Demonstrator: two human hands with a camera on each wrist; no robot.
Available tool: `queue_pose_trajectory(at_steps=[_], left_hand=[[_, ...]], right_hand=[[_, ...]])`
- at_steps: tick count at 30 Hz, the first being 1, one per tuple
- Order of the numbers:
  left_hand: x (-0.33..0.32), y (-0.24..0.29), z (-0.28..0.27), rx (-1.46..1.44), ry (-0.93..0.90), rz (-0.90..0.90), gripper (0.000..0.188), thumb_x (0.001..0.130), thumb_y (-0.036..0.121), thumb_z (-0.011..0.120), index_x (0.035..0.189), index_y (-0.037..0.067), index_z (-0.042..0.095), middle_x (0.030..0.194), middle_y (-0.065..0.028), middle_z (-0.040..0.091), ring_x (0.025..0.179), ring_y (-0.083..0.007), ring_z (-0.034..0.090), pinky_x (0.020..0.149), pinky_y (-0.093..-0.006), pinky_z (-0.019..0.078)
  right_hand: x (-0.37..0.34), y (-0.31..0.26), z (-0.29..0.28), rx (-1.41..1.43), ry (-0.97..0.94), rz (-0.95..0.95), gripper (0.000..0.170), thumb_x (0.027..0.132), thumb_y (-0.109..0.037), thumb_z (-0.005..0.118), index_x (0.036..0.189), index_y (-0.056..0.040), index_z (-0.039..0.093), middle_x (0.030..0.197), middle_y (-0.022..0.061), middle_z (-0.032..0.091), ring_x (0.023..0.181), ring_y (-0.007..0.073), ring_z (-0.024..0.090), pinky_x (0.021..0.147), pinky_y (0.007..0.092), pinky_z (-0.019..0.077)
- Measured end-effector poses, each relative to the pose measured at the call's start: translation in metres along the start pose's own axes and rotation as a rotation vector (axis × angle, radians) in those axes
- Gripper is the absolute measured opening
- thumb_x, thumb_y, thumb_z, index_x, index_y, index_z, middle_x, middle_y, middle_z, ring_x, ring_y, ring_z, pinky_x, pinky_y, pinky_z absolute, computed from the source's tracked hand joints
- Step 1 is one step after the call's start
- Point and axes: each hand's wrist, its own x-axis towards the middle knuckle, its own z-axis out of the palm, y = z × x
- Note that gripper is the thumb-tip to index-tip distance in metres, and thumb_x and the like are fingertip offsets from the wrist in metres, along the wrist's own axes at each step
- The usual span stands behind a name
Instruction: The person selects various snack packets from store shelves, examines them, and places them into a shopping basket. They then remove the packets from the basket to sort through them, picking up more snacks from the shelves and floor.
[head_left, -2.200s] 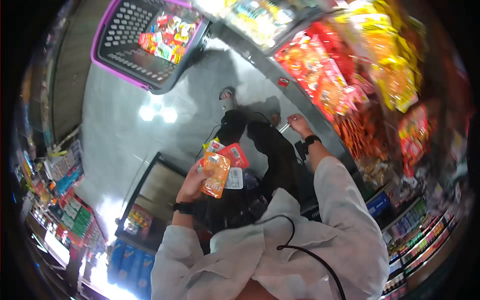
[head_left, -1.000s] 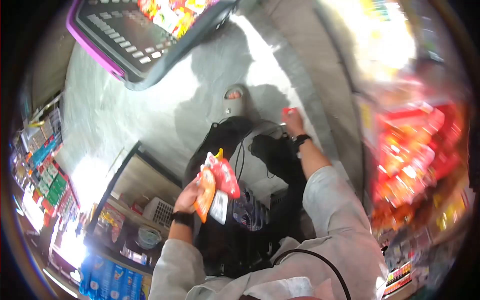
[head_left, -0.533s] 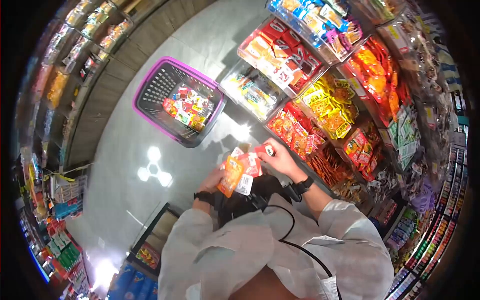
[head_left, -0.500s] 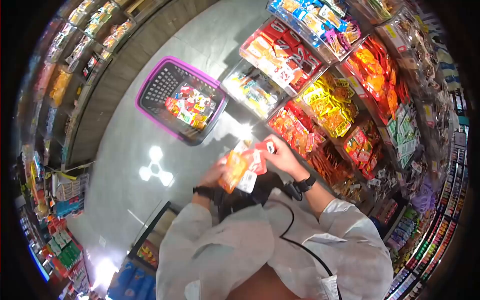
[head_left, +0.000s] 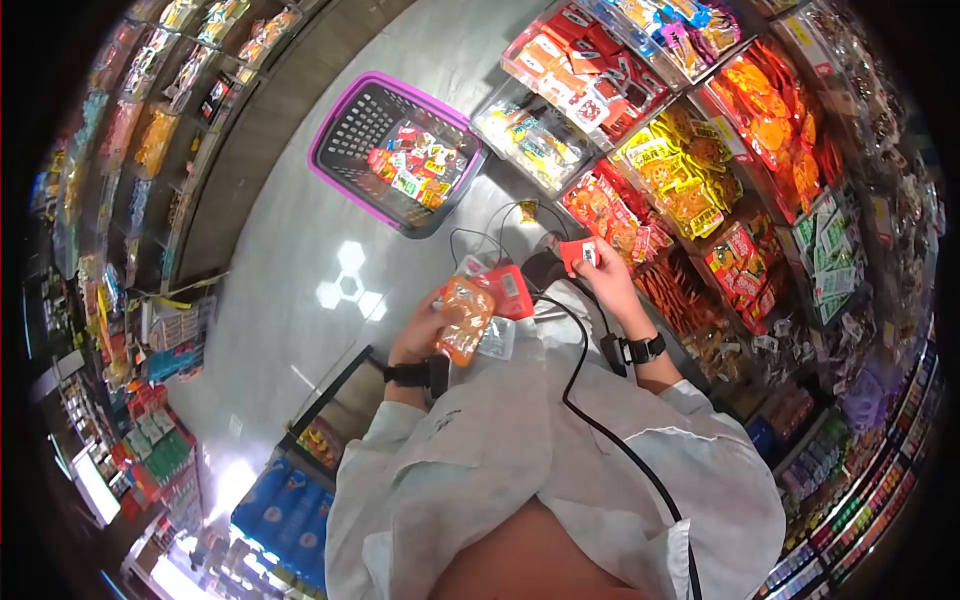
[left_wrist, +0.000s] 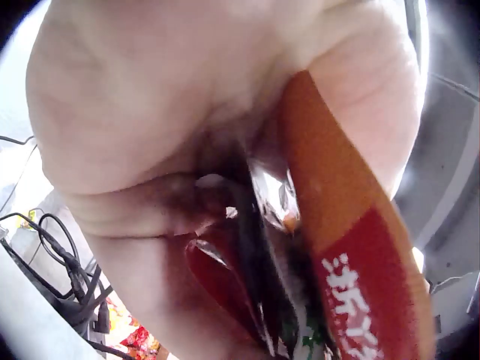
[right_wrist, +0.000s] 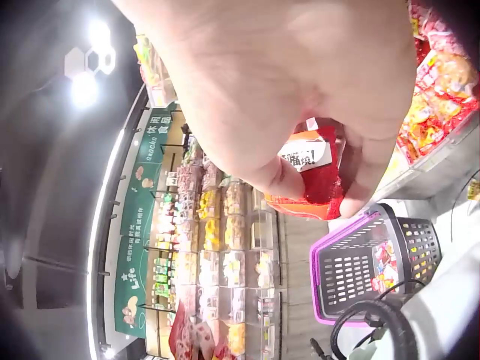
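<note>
My left hand [head_left: 418, 332] grips a fanned bundle of snack packets in front of my body. On top is an orange packet [head_left: 464, 322], with a red packet [head_left: 513, 290] and a silvery packet [head_left: 497, 340] behind it. The left wrist view shows the orange and red packet edge [left_wrist: 352, 247] standing out of the palm; other packets behind it are partly hidden. Over to the right, my right hand [head_left: 618, 290] pinches a small red packet [head_left: 573, 256] with a white label, between thumb and fingers in the right wrist view. A gap separates the two hands.
A grey basket with a purple rim [head_left: 330, 105] stands on the floor, snack packets inside. Clear bins of yellow packets [head_left: 675, 175] and red packets [head_left: 612, 215] line the right. A small yellow packet [head_left: 527, 211] lies on the floor near dark cables. Shelves [head_left: 150, 130] run along the left.
My right hand first came up to the left-hand bundle with the red packet, then moved away right. The yellowish packet at the bundle's top is gone; a yellow one now shows on the floor.
</note>
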Motion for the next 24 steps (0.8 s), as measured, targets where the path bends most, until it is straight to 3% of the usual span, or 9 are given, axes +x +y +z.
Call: queue_pose_trajectory(at_steps=[5, 10, 12, 14, 16, 18, 20, 22, 24], left_hand=[[-0.025, -0.006, 0.0, -0.053, 0.187, 0.058, 0.066, 0.084, 0.0, 0.065, 0.146, -0.003, 0.041, 0.123, -0.0185, 0.065, 0.105, -0.0293, 0.07, 0.09, -0.0404, 0.0594], [-0.04, -0.012, 0.02, -0.113, 0.388, 0.153, 0.062, 0.085, -0.003, 0.064, 0.143, -0.004, 0.043, 0.12, -0.0195, 0.066, 0.1, -0.0306, 0.072, 0.086, -0.0419, 0.0612], [-0.044, -0.015, 0.026, -0.141, 0.425, 0.195, 0.061, 0.084, -0.003, 0.064, 0.142, -0.004, 0.044, 0.119, -0.0196, 0.067, 0.1, -0.0307, 0.072, 0.086, -0.042, 0.0611], [-0.043, -0.015, 0.03, -0.155, 0.442, 0.224, 0.061, 0.084, -0.003, 0.062, 0.143, -0.003, 0.043, 0.119, -0.0193, 0.066, 0.099, -0.0305, 0.072, 0.085, -0.0424, 0.061], [-0.047, -0.018, 0.029, -0.16, 0.472, 0.215, 0.064, 0.086, -0.004, 0.059, 0.147, -0.002, 0.04, 0.121, -0.0187, 0.066, 0.1, -0.0302, 0.071, 0.086, -0.0429, 0.0605], [-0.045, -0.016, 0.023, -0.15, 0.435, 0.232, 0.059, 0.086, -0.001, 0.064, 0.142, -0.003, 0.044, 0.119, -0.0187, 0.067, 0.098, -0.0287, 0.072, 0.084, -0.041, 0.0613], [-0.038, -0.005, 0.01, -0.143, 0.436, 0.21, 0.058, 0.087, -0.001, 0.063, 0.142, -0.003, 0.044, 0.12, -0.018, 0.066, 0.099, -0.0278, 0.072, 0.084, -0.0403, 0.0612], [-0.029, 0.007, -0.006, -0.175, 0.383, 0.203, 0.058, 0.089, -0.002, 0.061, 0.144, -0.002, 0.043, 0.121, -0.0168, 0.066, 0.1, -0.0267, 0.071, 0.085, -0.0392, 0.061], [-0.013, 0.029, -0.024, -0.166, 0.345, 0.166, 0.058, 0.089, -0.002, 0.061, 0.144, -0.002, 0.042, 0.121, -0.0164, 0.066, 0.102, -0.0265, 0.071, 0.085, -0.0384, 0.0608]], right_hand=[[0.041, -0.008, -0.02, -0.016, 0.1, 0.093, 0.026, 0.094, -0.002, 0.064, 0.119, -0.0006, 0.063, 0.098, 0.0016, 0.067, 0.084, 0.0089, 0.065, 0.071, 0.0249, 0.0542], [0.111, -0.052, -0.04, -0.047, 0.156, -0.025, 0.032, 0.092, -0.005, 0.069, 0.123, -0.0008, 0.062, 0.101, -0.0007, 0.068, 0.084, 0.0061, 0.061, 0.074, 0.0234, 0.0501], [0.167, -0.039, -0.064, 0.025, 0.158, -0.265, 0.035, 0.092, -0.005, 0.071, 0.125, 0.0002, 0.061, 0.103, 0.001, 0.069, 0.089, 0.0082, 0.063, 0.079, 0.0247, 0.051], [0.18, -0.095, -0.066, 0.045, 0.281, -0.112, 0.043, 0.091, -0.005, 0.071, 0.131, 0.0017, 0.056, 0.11, 0.0051, 0.069, 0.1, 0.0126, 0.065, 0.088, 0.0272, 0.0519], [0.203, -0.101, -0.071, 0.04, 0.455, -0.28, 0.059, 0.091, -0.007, 0.071, 0.142, 0.0023, 0.042, 0.126, 0.0118, 0.062, 0.113, 0.0163, 0.061, 0.093, 0.0291, 0.052], [0.186, -0.11, -0.061, -0.17, 0.549, -0.242, 0.054, 0.093, -0.007, 0.07, 0.14, 0.0018, 0.043, 0.127, 0.012, 0.061, 0.113, 0.0145, 0.059, 0.089, 0.0279, 0.0521], [0.183, -0.072, -0.069, 0.011, 0.382, -0.23, 0.027, 0.097, -0.003, 0.061, 0.123, -0.0016, 0.056, 0.115, 0.0073, 0.065, 0.091, 0.0096, 0.059, 0.079, 0.0236, 0.0499], [0.161, -0.044, -0.064, 0.076, 0.167, -0.228, 0.015, 0.097, 0.0, 0.059, 0.112, -0.0021, 0.062, 0.102, 0.0028, 0.067, 0.085, 0.0081, 0.059, 0.077, 0.0227, 0.0491], [0.132, -0.026, -0.039, -0.109, 0.183, -0.232, 0.013, 0.097, 0.002, 0.057, 0.107, -0.0013, 0.065, 0.094, 0.0009, 0.068, 0.083, 0.0076, 0.059, 0.077, 0.0228, 0.0491]])
